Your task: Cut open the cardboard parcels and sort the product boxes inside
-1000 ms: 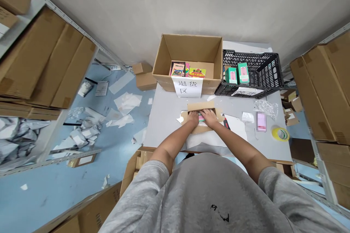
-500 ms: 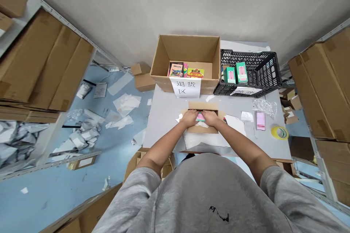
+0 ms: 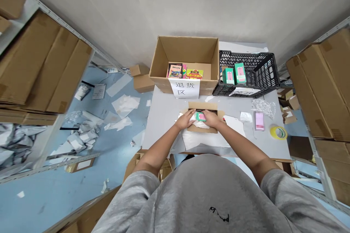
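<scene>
A small open carton (image 3: 202,130) sits on the table in front of me, its flaps folded outward. In its opening is a green and pink box (image 3: 201,116), with crumpled white paper (image 3: 197,125) around it. My right hand (image 3: 211,118) grips the box from its right side, the fingers bent over its edge. My left hand (image 3: 185,119) is at the carton's left side, with white paper between thumb and fingers, just left of the box. The fingertips of both hands are partly hidden inside the carton.
Behind stand a large cardboard box (image 3: 158,58) with books and a black crate (image 3: 262,89) with green boxes. Yellow tape (image 3: 274,133), a phone (image 3: 259,121) and bubble wrap (image 3: 265,107) lie at the right. Shelves (image 3: 93,45) flank the table; paper litters the floor.
My left hand has shifted left, away from the green and pink box, and white paper now shows beside it. More of the box is visible. My right hand stays at its right side.
</scene>
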The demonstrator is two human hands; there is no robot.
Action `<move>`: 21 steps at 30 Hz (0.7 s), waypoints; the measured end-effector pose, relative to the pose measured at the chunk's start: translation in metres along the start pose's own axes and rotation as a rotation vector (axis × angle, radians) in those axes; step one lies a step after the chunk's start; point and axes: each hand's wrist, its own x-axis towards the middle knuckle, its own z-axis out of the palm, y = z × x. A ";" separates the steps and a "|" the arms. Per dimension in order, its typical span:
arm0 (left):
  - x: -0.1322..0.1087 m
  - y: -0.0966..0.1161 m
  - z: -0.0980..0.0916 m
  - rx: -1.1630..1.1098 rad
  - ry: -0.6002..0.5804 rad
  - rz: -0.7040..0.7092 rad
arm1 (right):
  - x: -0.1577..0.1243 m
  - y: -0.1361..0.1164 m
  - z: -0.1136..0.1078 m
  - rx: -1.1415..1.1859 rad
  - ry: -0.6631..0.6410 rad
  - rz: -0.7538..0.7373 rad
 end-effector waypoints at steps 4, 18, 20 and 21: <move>0.001 0.004 0.005 -0.018 0.041 -0.053 | 0.001 0.005 0.008 0.048 0.004 -0.003; 0.026 0.017 0.007 0.257 -0.004 -0.302 | -0.010 0.031 0.011 0.425 0.232 -0.064; 0.026 0.020 0.009 0.301 -0.009 -0.316 | -0.012 0.034 0.012 0.527 0.310 -0.023; 0.025 0.021 0.010 0.305 -0.007 -0.312 | -0.012 0.036 0.012 0.597 0.349 -0.007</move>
